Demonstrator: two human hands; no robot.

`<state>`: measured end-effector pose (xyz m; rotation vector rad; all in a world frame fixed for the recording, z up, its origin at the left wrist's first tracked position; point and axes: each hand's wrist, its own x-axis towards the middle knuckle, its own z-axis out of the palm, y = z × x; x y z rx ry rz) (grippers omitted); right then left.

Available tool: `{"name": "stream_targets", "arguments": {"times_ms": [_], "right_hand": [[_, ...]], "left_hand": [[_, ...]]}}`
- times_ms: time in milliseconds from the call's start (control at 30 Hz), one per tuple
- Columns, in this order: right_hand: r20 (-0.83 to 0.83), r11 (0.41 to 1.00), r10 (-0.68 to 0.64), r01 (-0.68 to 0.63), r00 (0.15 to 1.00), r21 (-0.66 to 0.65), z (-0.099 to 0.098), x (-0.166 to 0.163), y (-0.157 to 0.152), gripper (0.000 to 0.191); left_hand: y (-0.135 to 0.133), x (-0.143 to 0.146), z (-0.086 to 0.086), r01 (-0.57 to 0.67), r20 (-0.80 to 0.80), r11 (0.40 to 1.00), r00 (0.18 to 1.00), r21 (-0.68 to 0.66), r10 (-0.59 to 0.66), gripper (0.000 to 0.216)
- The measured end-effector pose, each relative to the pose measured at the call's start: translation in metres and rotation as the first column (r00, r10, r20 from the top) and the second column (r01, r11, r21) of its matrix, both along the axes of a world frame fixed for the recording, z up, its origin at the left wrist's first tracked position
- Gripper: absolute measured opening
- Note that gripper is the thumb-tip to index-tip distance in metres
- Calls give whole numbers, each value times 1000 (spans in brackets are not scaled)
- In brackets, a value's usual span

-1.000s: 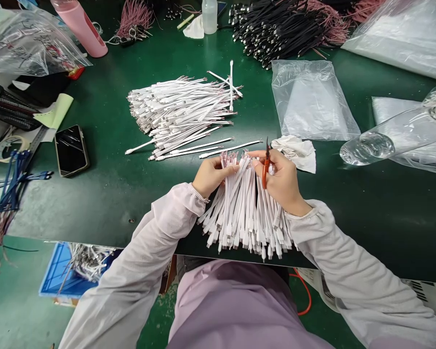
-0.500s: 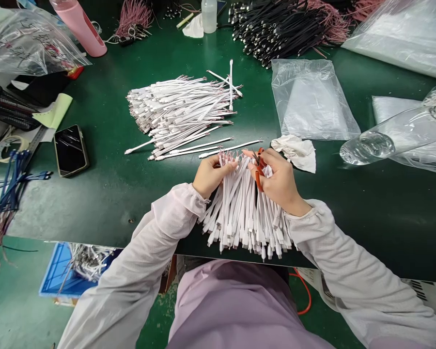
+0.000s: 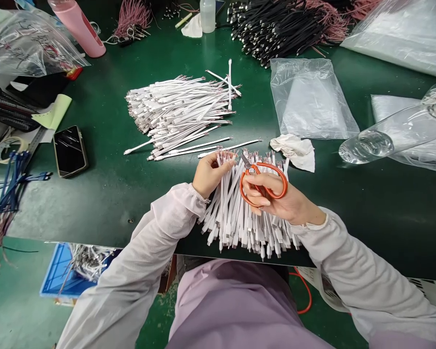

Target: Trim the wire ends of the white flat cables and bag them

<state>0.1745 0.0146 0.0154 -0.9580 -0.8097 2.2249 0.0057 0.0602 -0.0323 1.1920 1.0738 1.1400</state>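
A thick spread of short white cables [image 3: 240, 213] lies at the table's front edge, plugs toward me and bare pinkish wire ends away from me. My left hand [image 3: 211, 173] pinches some of those cables near their wire ends, at the left side of the spread. In my right hand [image 3: 281, 196] is a pair of scissors with orange handles [image 3: 284, 182], fingers through the loops. The blades point up and left, close above the wire ends and near my left fingertips. Behind the spread sits another pile of white cables [image 3: 181, 109], with a few single ones lying loose.
Ahead to the right are a clear plastic bag [image 3: 312, 104], a crumpled white cloth [image 3: 294, 151] and a lying water bottle [image 3: 381, 140]. Black cables [image 3: 276, 29] are heaped at the back. To the left lie a phone [image 3: 70, 151] and blue cables [image 3: 12, 189]. A blue crate [image 3: 54, 278] stands below.
My right hand has drawn back toward me and turned, so the scissors now show plainly with their handles spread. My left hand keeps its place on the cables.
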Motion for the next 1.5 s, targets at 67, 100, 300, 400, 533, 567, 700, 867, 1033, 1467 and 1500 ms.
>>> {"name": "stream_targets", "arguments": {"times_ms": [67,100,300,400,533,567,700,867,1033,1467,1500], "right_hand": [[-9,1000,0,0,1000,-26,-1,0,1,35],[-11,999,3,-3,1000,-34,-2,0,1,35],[-33,999,-9,8,999,-48,-4,-1,3,32],[-27,998,-39,38,999,-39,-5,-2,2,32],[-3,998,-59,59,998,-4,-7,-5,2,35],[6,998,-64,64,998,15,-7,-6,2,36],[47,989,-111,105,993,106,-6,-5,1,36],[219,900,-263,157,940,407,-9,-2,1,20],[407,565,-628,29,663,825,-18,1,9,27],[402,309,-761,-261,508,915,-28,5,16,21],[403,307,-758,-265,513,914,-28,5,16,21]], "left_hand": [[0,0,0,4,-2,1000,1000,7,-4,22],[0,1,1,7,-5,1000,1000,8,-7,22],[0,0,0,20,-23,1000,1000,19,-20,22],[1,0,-1,22,-33,999,999,35,-21,23],[1,0,-2,32,-33,999,999,19,-32,24],[1,0,-2,35,-31,999,999,14,-34,25],[0,-1,-1,33,-36,999,999,4,-33,28],[0,-1,1,41,-57,999,997,-19,-42,28],[-2,0,3,90,-127,996,988,-6,-90,26],[-3,-2,10,92,-56,985,993,-144,-101,30],[-3,-2,10,91,-53,983,994,-158,-100,32]]}}
